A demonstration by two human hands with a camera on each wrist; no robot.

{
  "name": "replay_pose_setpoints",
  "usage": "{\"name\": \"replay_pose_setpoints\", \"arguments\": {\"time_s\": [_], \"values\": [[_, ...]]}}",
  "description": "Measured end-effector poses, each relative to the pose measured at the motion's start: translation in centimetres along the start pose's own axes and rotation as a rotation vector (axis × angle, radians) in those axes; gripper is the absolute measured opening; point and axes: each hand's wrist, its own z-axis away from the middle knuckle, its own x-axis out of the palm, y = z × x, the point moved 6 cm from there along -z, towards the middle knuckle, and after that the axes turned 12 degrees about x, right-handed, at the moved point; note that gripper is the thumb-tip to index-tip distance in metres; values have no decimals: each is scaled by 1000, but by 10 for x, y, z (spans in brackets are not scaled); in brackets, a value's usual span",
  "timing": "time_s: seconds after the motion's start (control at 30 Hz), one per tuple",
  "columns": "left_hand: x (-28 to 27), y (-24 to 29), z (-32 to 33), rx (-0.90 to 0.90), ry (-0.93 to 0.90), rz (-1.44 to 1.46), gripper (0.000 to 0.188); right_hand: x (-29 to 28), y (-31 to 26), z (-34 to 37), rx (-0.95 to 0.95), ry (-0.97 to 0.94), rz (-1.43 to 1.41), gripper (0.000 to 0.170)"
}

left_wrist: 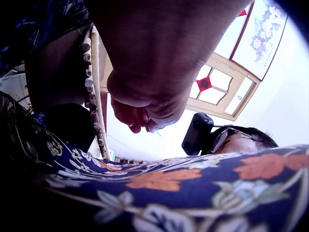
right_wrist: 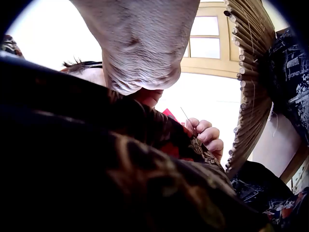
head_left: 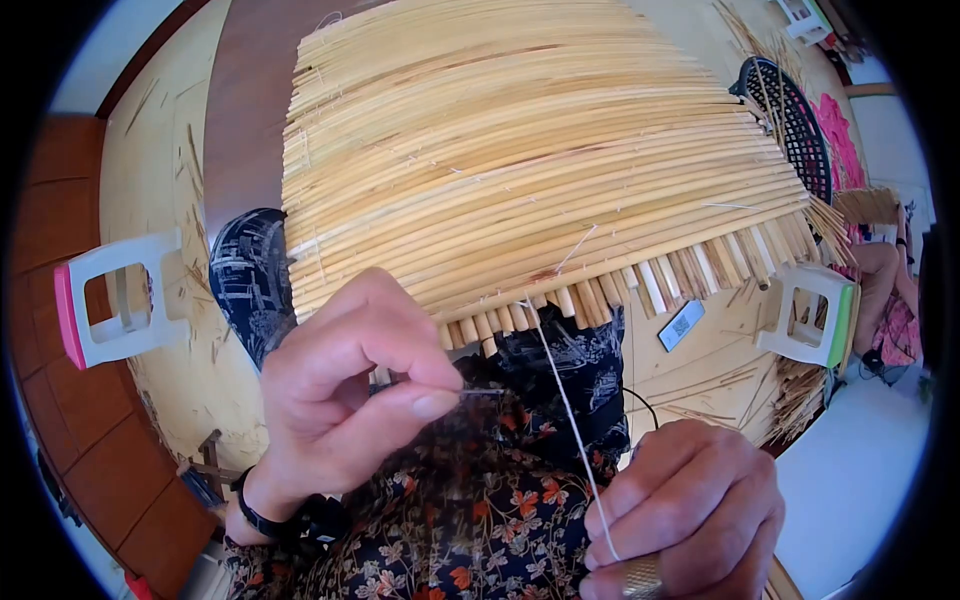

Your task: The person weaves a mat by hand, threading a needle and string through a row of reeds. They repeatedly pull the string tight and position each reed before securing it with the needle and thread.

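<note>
A mat of thin reed sticks [head_left: 520,150] lies across the person's knees, its near edge bordered by short cut stick ends. The left hand [head_left: 350,370] pinches a thin needle [head_left: 482,391] between thumb and forefinger, below the mat's near edge; the needle [right_wrist: 187,116] also shows in the right wrist view. A white thread [head_left: 568,410] runs taut from the mat's edge down to the right hand [head_left: 690,510], whose curled fingers hold it. A metal thimble [head_left: 643,578] is on a right finger. The left wrist view shows the left hand [left_wrist: 145,104] from below.
A phone-like item with a printed code [head_left: 681,326] lies below the mat's right side. White stools stand at left [head_left: 125,300] and right [head_left: 815,310]. A dark woven basket [head_left: 785,120], loose sticks and another person's leg [head_left: 878,285] are at the right.
</note>
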Motion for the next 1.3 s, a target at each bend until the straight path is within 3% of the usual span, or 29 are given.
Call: {"name": "replay_pose_setpoints", "arguments": {"time_s": [0.03,0.07,0.1,0.17,0.2,0.27,0.67,0.8,0.93,1.07,1.3], "values": [[0,0,-1,-14,-1,0,5,2,-10,-12,-307,-222,22,7],[0,-1,-2,-21,-6,3,5,4,-19,-11,-621,-441,49,11],[0,0,-3,-11,-2,0,5,-3,-20,-14,-627,-450,53,11],[2,-4,-4,-29,-2,15,6,-8,1,-27,-262,-486,313,10],[3,-2,-5,-11,-3,5,6,-11,13,-31,-123,85,166,7],[9,-5,-6,54,-31,63,5,-11,20,-35,-34,141,129,4],[11,-10,11,46,21,77,2,5,39,-29,-45,125,98,5],[11,-2,14,126,-100,-154,9,8,43,-23,-57,103,87,5],[12,13,8,309,-151,-418,17,13,45,-18,-137,85,311,5],[14,12,16,188,-258,-404,17,22,42,-13,-242,40,439,4],[16,15,22,328,-144,-335,8,22,49,-9,-90,64,356,5]]}}
